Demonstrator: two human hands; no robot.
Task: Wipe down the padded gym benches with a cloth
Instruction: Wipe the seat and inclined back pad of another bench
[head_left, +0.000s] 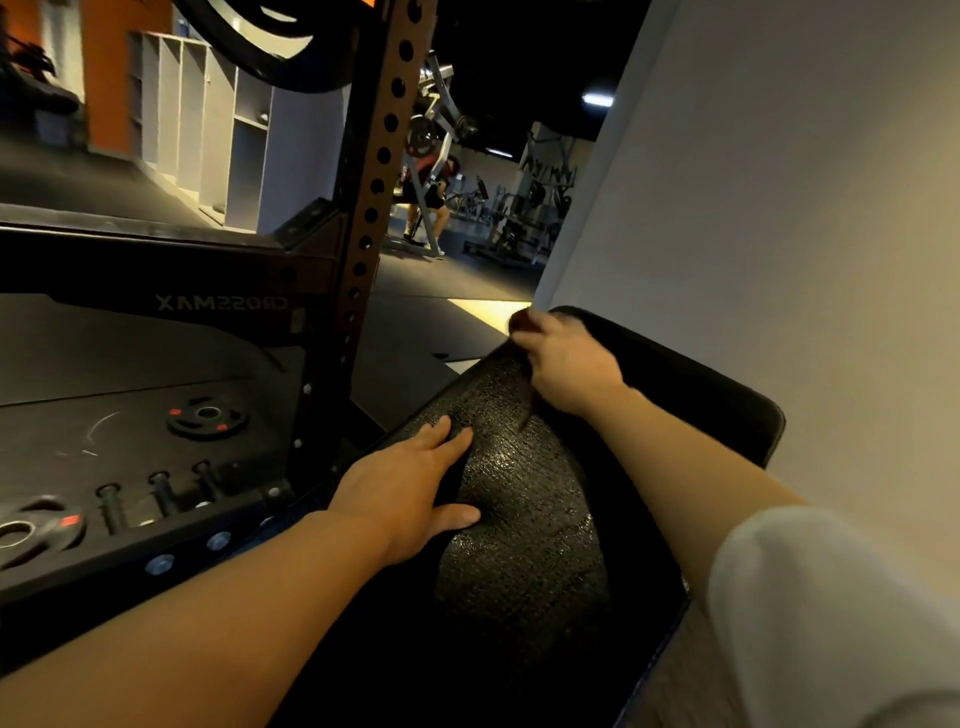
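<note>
Left hand (410, 493), fingers spread flat, braces the bench surface (524, 545); right hand (563, 364) grips a dark cloth (519, 325) at its far end, apparently wiping.

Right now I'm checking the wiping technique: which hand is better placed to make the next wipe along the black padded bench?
Right hand: it grips the dark cloth at the black padded bench's far end. The left hand lies flat on the pad, holding nothing.

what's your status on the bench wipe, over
Left hand flat on the bench pad, fingers straight. Right hand grips the dark cloth at the pad's far edge. Nothing on the pad in the way.
</note>
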